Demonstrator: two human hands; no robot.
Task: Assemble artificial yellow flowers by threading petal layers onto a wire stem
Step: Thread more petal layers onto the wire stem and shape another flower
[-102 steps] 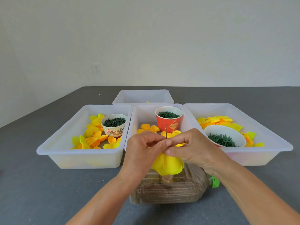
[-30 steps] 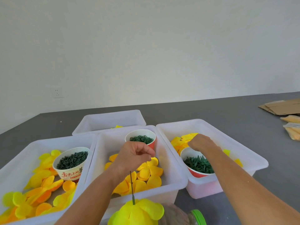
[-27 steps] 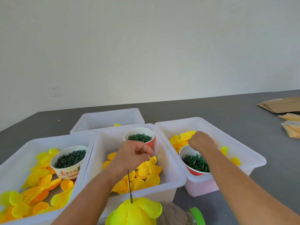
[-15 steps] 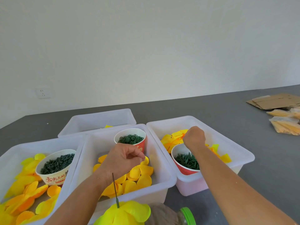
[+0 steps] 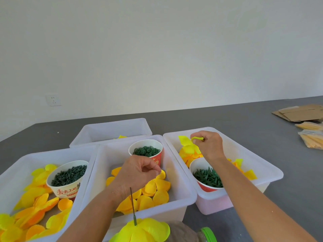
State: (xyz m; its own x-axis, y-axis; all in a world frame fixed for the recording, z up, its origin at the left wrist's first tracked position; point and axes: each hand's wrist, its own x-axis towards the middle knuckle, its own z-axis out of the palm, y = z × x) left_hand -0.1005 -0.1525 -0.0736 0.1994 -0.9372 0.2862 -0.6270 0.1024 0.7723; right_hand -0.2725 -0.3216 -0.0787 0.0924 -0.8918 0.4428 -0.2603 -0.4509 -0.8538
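Note:
A thin green wire stem stands upright at the bottom centre, with a partly built yellow flower threaded on its base. My right hand is over the far end of the right bin and pinches a yellow petal layer, lifted above the pile. My left hand hovers over orange-yellow petals in the middle bin, fingers curled, thumb against forefinger. I see nothing between those fingertips.
A red cup of green rings stands in the middle bin, a cup of green leaf pieces in the right bin, a white cup of dark green parts in the left bin. A back bin, a green-capped bottle, cardboard and bags lie around.
My hands left the flower on the wire. My right hand reached into the right bin and has raised a yellow petal layer; my left hand stays curled over the middle bin.

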